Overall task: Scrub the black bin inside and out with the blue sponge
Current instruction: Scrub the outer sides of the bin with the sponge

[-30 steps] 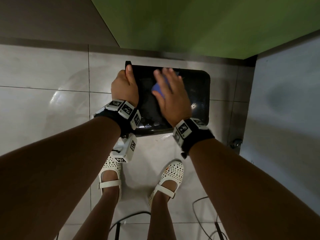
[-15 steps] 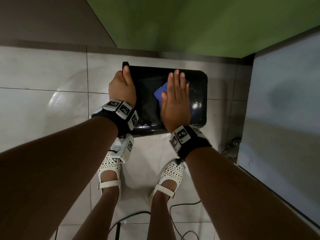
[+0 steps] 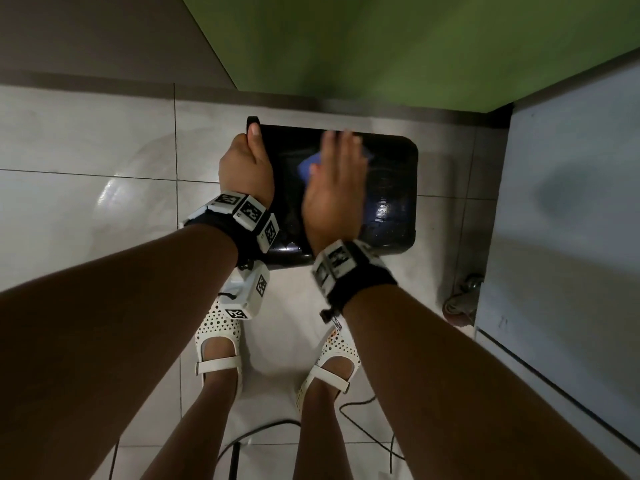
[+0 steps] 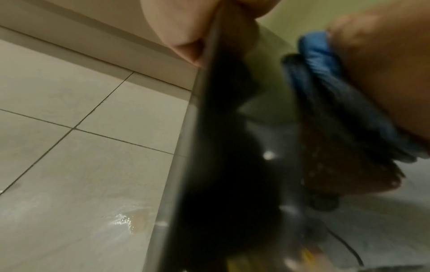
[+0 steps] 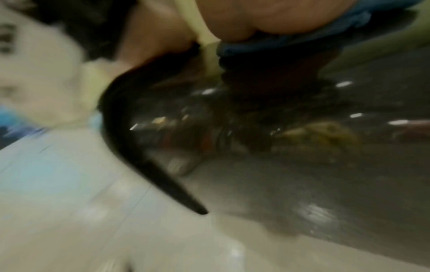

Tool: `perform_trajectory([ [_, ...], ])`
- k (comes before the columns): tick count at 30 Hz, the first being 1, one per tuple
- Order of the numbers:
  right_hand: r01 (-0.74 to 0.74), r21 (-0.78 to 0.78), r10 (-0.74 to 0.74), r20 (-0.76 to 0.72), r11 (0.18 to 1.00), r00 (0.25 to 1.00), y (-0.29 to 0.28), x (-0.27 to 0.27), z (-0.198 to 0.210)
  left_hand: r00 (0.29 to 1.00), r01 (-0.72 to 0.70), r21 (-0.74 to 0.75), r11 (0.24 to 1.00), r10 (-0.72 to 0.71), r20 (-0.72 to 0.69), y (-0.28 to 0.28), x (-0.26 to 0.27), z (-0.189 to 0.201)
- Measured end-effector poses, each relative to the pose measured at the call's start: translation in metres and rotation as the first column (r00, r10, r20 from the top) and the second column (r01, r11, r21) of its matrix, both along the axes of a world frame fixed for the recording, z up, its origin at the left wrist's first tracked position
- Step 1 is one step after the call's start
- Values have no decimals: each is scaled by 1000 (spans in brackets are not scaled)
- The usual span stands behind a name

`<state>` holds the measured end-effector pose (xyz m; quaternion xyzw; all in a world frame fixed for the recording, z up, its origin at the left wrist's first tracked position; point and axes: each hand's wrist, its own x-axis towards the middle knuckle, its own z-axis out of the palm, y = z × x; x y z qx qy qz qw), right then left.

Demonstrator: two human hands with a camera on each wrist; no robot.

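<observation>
The black bin point(image 3: 391, 188) lies on the tiled floor with a glossy flat face turned up. My left hand point(image 3: 247, 161) grips its left edge, thumb along the rim; the left wrist view shows the fingers point(image 4: 184, 27) curled over the thin black edge point(image 4: 209, 128). My right hand point(image 3: 337, 181) lies flat with straight fingers on the blue sponge point(image 3: 310, 166), pressing it against the bin's upper face. The sponge point(image 4: 318, 60) shows under the palm in the left wrist view. The right wrist view is blurred; the sponge point(image 5: 256, 47) shows beneath the palm.
A green wall point(image 3: 381, 46) rises behind the bin and a pale grey panel point(image 3: 571, 220) stands at the right. A metal fitting point(image 3: 464, 299) sits on the floor by the panel. My feet in white shoes point(image 3: 218, 344) stand close; black cables point(image 3: 363, 420) trail near them.
My right hand with the sponge slid right across the bin's face, then back left and further away. The left hand kept its grip on the bin's edge.
</observation>
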<state>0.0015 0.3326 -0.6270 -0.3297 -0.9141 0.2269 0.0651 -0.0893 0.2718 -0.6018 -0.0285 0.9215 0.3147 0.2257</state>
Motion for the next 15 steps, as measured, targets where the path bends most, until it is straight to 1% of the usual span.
perform_trajectory([
  [2, -253, 23, 254, -66, 967, 965, -13, 8, 1, 1000, 1, 13, 1000, -1, 5, -1, 2, -2],
  [4, -455, 3, 454, -88, 890, 887, -7, 20, 1, 1000, 7, 25, 1000, -8, 5, -2, 2, -2],
  [5, -531, 20, 531, -94, 847, 842, 2, 28, -1, 1000, 7, 29, 1000, -8, 10, -2, 2, -2],
  [6, -575, 42, 576, -84, 817, 813, 12, 36, -2, 1000, 11, 21, 1000, -11, 14, -1, 1, -1],
  [7, -559, 69, 563, -69, 826, 823, 22, 44, -4, 1000, 19, 20, 1000, -20, 17, 0, 0, 0],
  [8, -459, 85, 464, -58, 884, 884, 31, 51, -8, 1000, 25, 19, 1000, -25, 16, 0, 0, -1],
  [9, -277, 75, 281, -52, 958, 958, 36, 57, -11, 999, 25, 17, 1000, -25, 23, 0, 1, 1],
  [10, -60, 62, 62, -32, 996, 998, 37, 60, -11, 999, 12, 34, 999, -13, 35, -1, 3, 1],
  [11, 135, 64, -134, -9, 989, 991, 36, 60, -9, 998, 3, 56, 998, -7, 68, -1, 4, 4],
  [12, 260, 72, -262, 11, 963, 965, 33, 59, -7, 994, -20, 75, 997, 12, 105, -1, 3, 5],
  [13, 321, 71, -323, 19, 945, 946, 31, 59, -7, 979, -60, 102, 993, 39, 200, -3, 0, 3],
  [14, 337, 58, -338, 14, 940, 941, 29, 58, -7, 933, -146, 148, 978, 86, 350, -3, -6, 5],
  [15, 328, 53, -328, -2, 943, 945, 29, 58, -8, 854, -264, 185, 947, 141, 500, -4, -16, 4],
])
